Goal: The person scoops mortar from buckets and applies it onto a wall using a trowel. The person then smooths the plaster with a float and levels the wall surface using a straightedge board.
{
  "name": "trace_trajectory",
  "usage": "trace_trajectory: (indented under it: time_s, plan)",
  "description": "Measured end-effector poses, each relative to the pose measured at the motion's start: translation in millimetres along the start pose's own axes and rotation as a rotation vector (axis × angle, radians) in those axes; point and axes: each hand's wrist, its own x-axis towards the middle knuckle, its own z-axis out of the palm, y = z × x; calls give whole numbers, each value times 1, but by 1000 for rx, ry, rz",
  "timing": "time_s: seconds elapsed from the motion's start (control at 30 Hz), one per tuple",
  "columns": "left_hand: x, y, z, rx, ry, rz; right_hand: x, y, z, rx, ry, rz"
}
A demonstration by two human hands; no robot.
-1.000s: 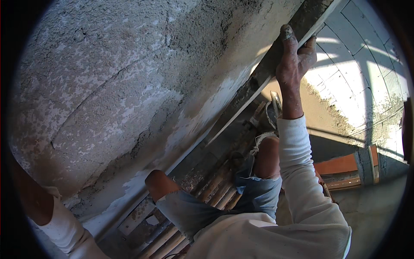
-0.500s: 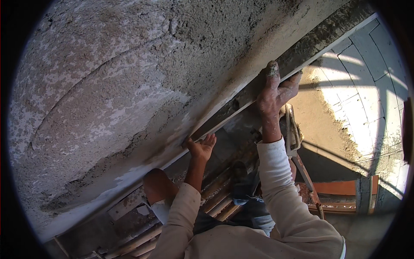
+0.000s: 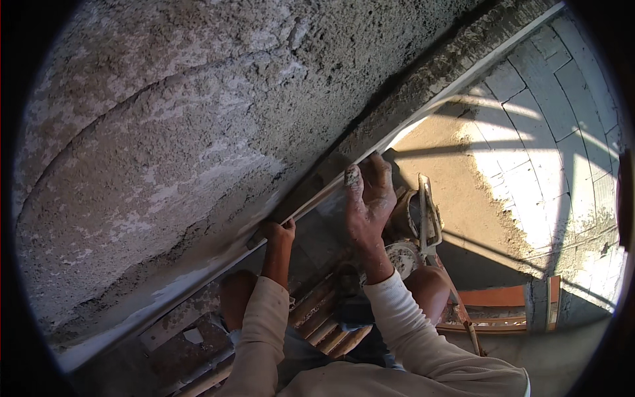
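A long straightedge board (image 3: 426, 96), its face crusted with mortar and its edge pale, slants from the lower middle up to the upper right along the rough plastered wall (image 3: 165, 145). At its lower end my left hand (image 3: 278, 231) is closed around the edge, fingers partly hidden. Farther up, my right hand (image 3: 370, 212) is held by the board's pale edge, mortar on its fingertips. Thumb and fingers there are apart and not wrapped around the board; whether the tips touch it I cannot tell.
Wooden poles (image 3: 331, 324) lie below me between my legs. A bucket-like container (image 3: 402, 255) and a worn pale frame (image 3: 430, 221) stand right of my right hand. Beyond is a sunlit block wall (image 3: 542, 112), partly coated with plaster (image 3: 456, 178).
The board has shifted down and toward the right relative to the wall. My right hand has come down and left, loosening off the board. My left hand has closed on its lower end.
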Motion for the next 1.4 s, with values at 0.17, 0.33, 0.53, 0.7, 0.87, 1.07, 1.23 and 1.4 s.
trace_trajectory:
  time_s: [0.17, 0.33, 0.53, 0.7, 0.87, 1.07, 1.23, 1.4]
  plan:
    - [12, 11, -6, -6, -3, 71, -9, -10, 36, -105, 33, 46]
    - [-7, -20, 14, 4, -236, 49, 36, -1, 19, -259, 83, -139]
    - [-61, -61, 41, -69, -375, 49, 79, -13, -11, -169, 250, -90]
    - [65, 4, -34, -117, -239, 98, 20, -1, 31, -339, 196, -200]
    - [-32, -67, 30, -137, -434, 33, 98, -33, -20, -437, 241, -152]
    - [-79, -73, 68, -158, -548, 63, 140, -46, -26, -328, 279, -140]
    - [-54, -55, 23, -131, -604, 96, 80, -25, 8, -318, 305, -85]
    - [41, -3, -40, -120, -723, 121, 54, -20, 28, -292, 238, -63]
